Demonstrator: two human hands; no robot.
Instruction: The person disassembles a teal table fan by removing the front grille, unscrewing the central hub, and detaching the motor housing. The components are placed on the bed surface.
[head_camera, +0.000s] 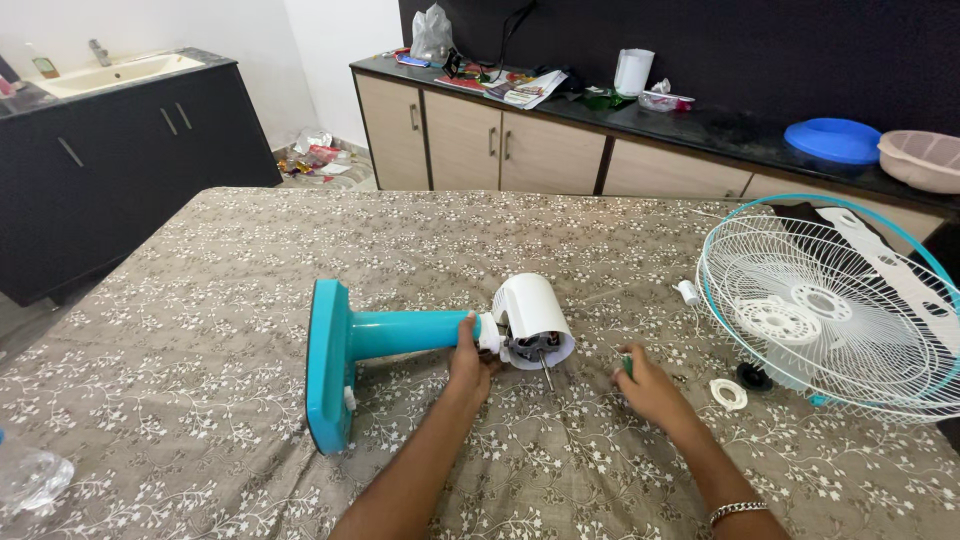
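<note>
Fan stand lying on its side on a patterned tablecloth (250, 420).
The left hand (468, 362) is closed around the teal fan stand (400, 333) just below the white motor housing (533, 318); the right hand (648, 388), loosely curled, pinches a small green object (627, 366) near the wire fan guard (830, 320).

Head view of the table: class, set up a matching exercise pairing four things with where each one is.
Things:
1. left hand
2. right hand
3. wire fan guard
4. blue bowl

Places:
A. on the dark counter at the back
B. lying at the table's right edge
C. gripping the teal fan stand near the white motor housing
D. resting on the tablecloth, closed on a small green item

Pairs: 1-C, 2-D, 3-B, 4-A
</note>
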